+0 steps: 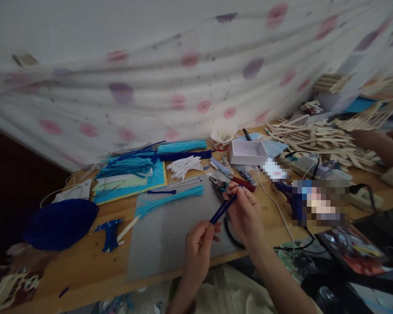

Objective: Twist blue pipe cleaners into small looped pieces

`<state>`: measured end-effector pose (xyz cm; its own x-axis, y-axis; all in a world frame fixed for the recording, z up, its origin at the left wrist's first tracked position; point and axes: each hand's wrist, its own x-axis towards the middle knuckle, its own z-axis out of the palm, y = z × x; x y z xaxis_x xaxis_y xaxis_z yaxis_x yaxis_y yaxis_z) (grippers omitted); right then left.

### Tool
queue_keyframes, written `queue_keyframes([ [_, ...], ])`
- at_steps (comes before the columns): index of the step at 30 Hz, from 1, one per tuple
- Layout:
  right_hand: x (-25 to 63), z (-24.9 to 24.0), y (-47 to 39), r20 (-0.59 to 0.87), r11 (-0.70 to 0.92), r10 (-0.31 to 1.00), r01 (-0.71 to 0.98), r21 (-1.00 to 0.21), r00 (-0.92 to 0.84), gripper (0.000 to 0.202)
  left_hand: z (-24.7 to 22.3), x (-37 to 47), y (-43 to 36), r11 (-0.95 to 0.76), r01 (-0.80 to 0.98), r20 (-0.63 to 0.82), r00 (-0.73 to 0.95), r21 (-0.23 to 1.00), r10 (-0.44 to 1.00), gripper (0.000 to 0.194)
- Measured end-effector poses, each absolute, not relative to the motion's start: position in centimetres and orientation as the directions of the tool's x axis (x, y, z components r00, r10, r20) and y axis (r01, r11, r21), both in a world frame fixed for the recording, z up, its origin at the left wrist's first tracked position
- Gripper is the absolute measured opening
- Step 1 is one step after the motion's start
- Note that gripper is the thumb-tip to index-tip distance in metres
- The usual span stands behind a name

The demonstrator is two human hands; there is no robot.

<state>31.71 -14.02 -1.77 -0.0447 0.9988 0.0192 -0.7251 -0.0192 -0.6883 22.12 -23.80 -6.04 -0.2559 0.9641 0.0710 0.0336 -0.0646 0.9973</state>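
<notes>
A dark blue pipe cleaner (pixel 223 210), apparently doubled into a narrow loop, stretches between my two hands above the grey mat (pixel 163 235). My left hand (pixel 199 242) pinches its lower end. At the upper end, the fingertips of my right hand (pixel 247 213) are closed on it. Pliers (pixel 218 182) lie just behind my right hand, partly covered by it. Light blue pipe cleaners (pixel 173 198) lie along the mat's back edge. A similar dark blue looped piece (pixel 162 192) rests near them, beside silvery bead strands (pixel 180 184).
White-tipped stems (pixel 185 166) and a white box (pixel 248 152) of small beads stand behind. Left are a dark blue oval piece (pixel 62 224) and a blue T-shaped piece (pixel 109 233). Wooden sticks (pixel 317 141) pile at right, near another person's hand (pixel 367 140). A white cable (pixel 278 205) crosses the table.
</notes>
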Motion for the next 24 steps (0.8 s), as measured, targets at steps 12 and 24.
queue_keyframes([
  [12, 32.4, -2.4, -14.7, -0.084, -0.115, 0.993, -0.638, -0.762, -0.079, 0.022, -5.7, 21.6, -24.3, -0.146, 0.127, 0.179, -0.310, 0.981, 0.934, 0.034],
  [24, 34.0, -1.5, -15.2, -0.204, -0.369, 0.912, -0.495, -0.786, -0.356, 0.036, -5.3, 20.0, -24.9, -0.299, 0.589, 0.395, -0.037, 0.751, 0.918, 0.026],
])
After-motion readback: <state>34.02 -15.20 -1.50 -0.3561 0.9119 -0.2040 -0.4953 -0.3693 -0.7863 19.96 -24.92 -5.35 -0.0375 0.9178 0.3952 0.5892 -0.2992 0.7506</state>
